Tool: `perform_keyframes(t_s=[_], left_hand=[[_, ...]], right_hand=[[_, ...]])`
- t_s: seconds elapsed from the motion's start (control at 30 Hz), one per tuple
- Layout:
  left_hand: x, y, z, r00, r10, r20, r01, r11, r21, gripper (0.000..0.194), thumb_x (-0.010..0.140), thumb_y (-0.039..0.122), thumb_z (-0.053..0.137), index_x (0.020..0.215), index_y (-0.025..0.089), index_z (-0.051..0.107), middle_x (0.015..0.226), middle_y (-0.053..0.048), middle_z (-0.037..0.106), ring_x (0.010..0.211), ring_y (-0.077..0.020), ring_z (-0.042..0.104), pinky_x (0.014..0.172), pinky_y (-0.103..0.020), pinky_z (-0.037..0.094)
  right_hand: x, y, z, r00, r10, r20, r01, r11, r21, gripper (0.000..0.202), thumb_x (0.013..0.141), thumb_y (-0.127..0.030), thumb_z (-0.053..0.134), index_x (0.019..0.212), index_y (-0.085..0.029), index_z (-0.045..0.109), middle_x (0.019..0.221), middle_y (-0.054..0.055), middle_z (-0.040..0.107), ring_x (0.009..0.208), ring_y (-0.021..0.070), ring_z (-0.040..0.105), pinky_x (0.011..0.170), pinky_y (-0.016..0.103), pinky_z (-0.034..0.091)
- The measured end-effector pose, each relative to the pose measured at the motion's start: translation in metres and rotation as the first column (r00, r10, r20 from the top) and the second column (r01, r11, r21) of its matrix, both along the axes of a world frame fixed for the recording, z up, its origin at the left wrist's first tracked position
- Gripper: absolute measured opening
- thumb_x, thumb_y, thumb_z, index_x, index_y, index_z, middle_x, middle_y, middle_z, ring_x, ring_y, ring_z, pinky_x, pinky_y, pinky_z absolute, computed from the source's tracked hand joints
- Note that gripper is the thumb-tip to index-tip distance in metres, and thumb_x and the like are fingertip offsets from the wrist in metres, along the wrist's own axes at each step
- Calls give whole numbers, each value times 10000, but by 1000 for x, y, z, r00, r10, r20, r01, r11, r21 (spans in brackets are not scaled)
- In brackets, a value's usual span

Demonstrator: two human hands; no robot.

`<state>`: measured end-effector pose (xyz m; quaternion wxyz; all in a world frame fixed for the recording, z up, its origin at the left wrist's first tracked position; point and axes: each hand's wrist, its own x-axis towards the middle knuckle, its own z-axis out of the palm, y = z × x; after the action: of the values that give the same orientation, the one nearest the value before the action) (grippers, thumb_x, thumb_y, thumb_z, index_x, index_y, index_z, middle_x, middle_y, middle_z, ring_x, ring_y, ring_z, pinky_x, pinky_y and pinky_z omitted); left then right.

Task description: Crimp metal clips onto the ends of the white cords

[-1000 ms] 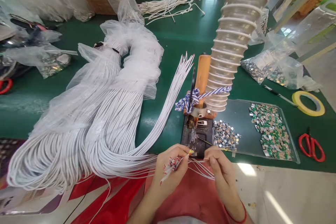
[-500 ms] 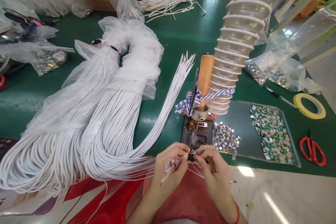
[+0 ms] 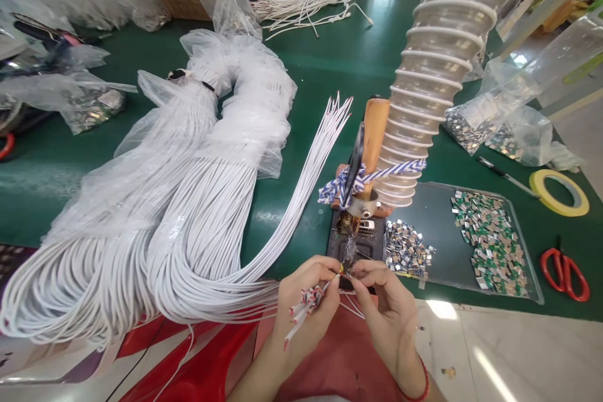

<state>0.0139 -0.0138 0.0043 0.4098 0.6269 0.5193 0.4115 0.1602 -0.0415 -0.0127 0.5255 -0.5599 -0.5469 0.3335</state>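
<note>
- Cable ends (image 3: 301,311), white-sheathed and red-tipped, bunched in the left hand (image 3: 299,282) at the table's near edge, gripped by curled fingers; probably light, flexible and inclined to slide, best held on the sheath just behind the tips.
- Right hand (image 3: 386,295) just beside, fingers close together near the left fingertips; cannot tell whether anything is pinched there, too small and hidden.
- Long white cable loops (image 3: 202,226) to the left: smooth, round, densely layered; likely springy singly but weighty as a mass, best supported under the bends.
- Crumpled translucent plastic wrap (image 3: 259,113) around the farther part of the loops, thin and filmy.
- Dark, residue-flecked fixture (image 3: 334,239) beyond the hands; above, a smooth wooden handle (image 3: 375,132) bound with blue-and-white striped cloth (image 3: 336,188).
- Boxy, shiny metal connectors (image 3: 407,245) beside the fixture; green-and-metal circuit boards (image 3: 494,251), flat and probably fragile, best taken by the edges.
- Ribbed, translucent hose (image 3: 447,44) behind the handle.
- Loose white cables (image 3: 306,3) across the far side of the green table (image 3: 339,63).
</note>
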Motion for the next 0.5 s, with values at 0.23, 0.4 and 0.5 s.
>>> perform_keyframes(t_s=[0.23,0.4,0.5], left_hand=[[2,2,8,1000,23,5,-23,1000,7,220,863,94,562,675,206,584,795,-3,679,532,-105,577,485,-216,435],[1,1,2,1000,31,8,-30,999,-34,220,866,90,561,676,200,579,811,-2,685,658,-123,644,593,-209,484],[0,-2,-5,999,37,18,-36,996,-76,225,869,94,560,667,192,579,814,1,676,668,-116,641,611,-201,485]], right_hand=[[-1,7,2,999,35,10,-35,998,51,175,867,-46,633,840,-218,621,870,40,688,836,160,680,716,251,567],[0,6,3,998,19,54,-22,997,68,177,873,-48,615,832,-220,601,895,34,659,835,152,653,690,232,537],[4,1,2,998,11,60,-14,999,38,184,888,-79,606,783,-222,558,804,3,603,696,129,584,577,202,483]])
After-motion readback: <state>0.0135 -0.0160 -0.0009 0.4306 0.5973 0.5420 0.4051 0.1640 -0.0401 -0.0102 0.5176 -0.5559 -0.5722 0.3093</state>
